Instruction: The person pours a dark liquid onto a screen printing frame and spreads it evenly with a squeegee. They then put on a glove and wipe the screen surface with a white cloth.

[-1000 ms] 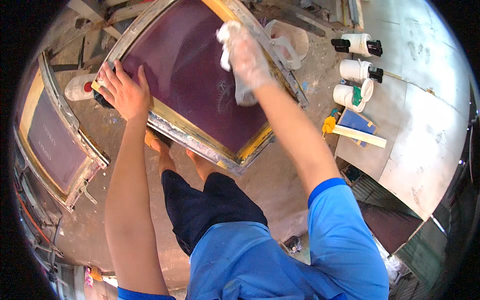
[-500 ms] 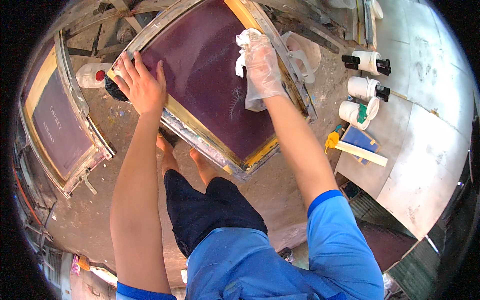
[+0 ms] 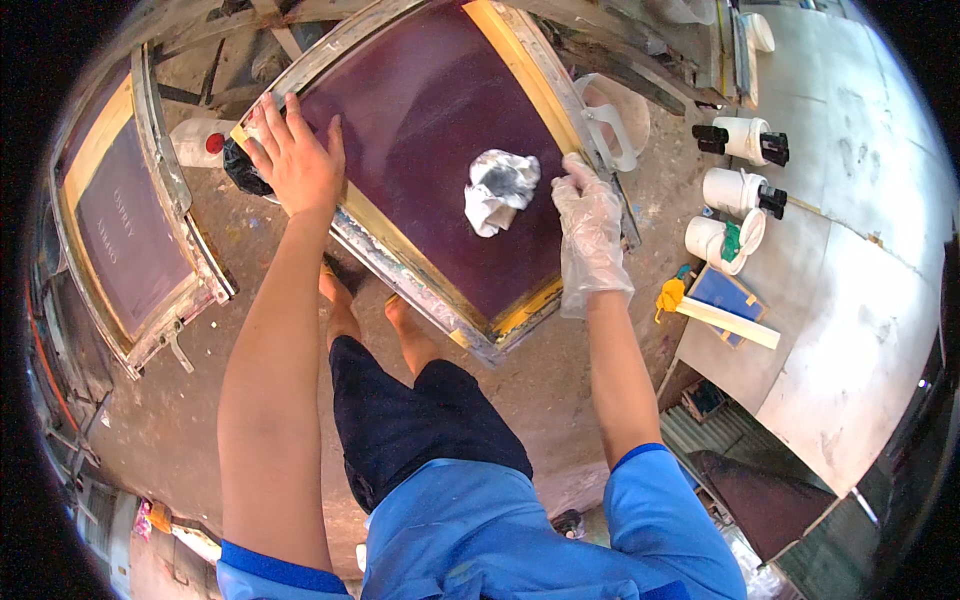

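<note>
A large printing screen with dark purple mesh and a worn frame lies tilted in front of me. My left hand rests on its upper left corner, bare, fingers spread flat. In a clear plastic glove, my right hand is at the frame's right rail, its fingers bent and close together over the rail. Between the hands, a crumpled white rag with a black-stained patch lies loose on the mesh, apart from both.
A second framed screen stands at the left, beside a jug with a red cap. Behind the right rail is a whitish handled container. The pale table at right carries white tubs, a blue panel and a pale strip.
My right hand has let go of the rag and moved right and down to the frame's right rail. The rag now lies on the mesh. My left hand keeps its place on the corner.
</note>
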`<state>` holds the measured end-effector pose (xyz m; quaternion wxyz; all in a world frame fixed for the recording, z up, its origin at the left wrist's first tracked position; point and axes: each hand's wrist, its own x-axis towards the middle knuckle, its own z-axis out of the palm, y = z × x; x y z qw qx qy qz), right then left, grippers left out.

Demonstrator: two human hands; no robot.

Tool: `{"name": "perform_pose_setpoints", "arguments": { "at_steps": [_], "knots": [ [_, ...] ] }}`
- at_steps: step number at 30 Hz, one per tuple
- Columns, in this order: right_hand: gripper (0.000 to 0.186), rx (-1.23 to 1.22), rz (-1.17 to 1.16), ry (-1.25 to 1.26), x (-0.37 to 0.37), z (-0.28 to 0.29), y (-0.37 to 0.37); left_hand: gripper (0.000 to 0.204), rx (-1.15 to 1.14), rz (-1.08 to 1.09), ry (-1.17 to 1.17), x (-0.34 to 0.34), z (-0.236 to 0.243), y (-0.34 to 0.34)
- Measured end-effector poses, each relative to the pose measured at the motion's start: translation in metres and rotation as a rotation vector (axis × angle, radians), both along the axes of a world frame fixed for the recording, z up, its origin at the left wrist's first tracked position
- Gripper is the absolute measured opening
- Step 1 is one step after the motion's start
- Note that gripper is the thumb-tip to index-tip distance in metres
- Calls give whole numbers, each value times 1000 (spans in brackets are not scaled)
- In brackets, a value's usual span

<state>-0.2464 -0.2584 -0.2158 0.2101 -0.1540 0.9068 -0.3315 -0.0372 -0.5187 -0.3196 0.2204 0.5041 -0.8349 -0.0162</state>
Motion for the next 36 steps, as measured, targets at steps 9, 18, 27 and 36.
{"name": "perform_pose_setpoints", "arguments": {
  "at_steps": [9, 18, 27, 36],
  "knots": [
    [71, -190, 457, 406, 78, -60, -21, 71, 33, 3, -29, -3, 5, 1],
    [37, -321, 735, 279, 16, -63, -59, 72, 33, 3, -28, 1, 6, 3],
    [31, -68, 740, 592, 17, -63, -58, 72, 47, 16, -21, -1, 1, -1],
    [21, 55, 697, 584, -70, -80, -129, 72, 53, -27, -9, -9, 12, 2]
  ]
}}
